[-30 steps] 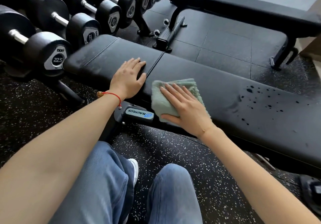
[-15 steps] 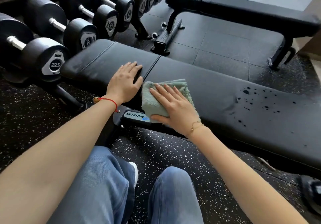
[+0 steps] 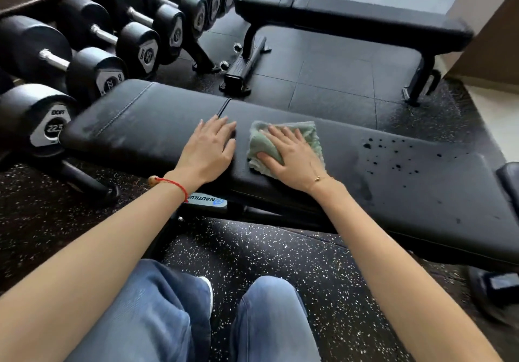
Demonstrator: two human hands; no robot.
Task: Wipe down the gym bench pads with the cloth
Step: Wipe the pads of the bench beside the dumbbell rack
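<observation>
- Two hands flat on the near bench [image 3: 280, 193]: left hand [image 3: 209, 148] spread open, palm down, holding nothing, just beside the seam [image 3: 223, 108] between the pads.
- Right hand [image 3: 292, 159] pressed open over the green cloth [image 3: 307, 134], pinning rather than gripping it; cloth bunched under the fingers [image 3: 276, 134], lying on the long pad just right of the seam.
- Dark drops [image 3: 393, 151] scattered well to the right of the cloth, not yet wiped; probably the next stretch.
- Could slip out from under the flat palm on a fast stroke, with no fingers curled around it.
- Could smear the drops instead of lifting them, given the crumpled fold.
- Might skip the seam, with the left hand just beside it.
- Dumbbells [image 3: 98, 72] close beyond the left hand: knuckle knock likely on a wide leftward sweep.
</observation>
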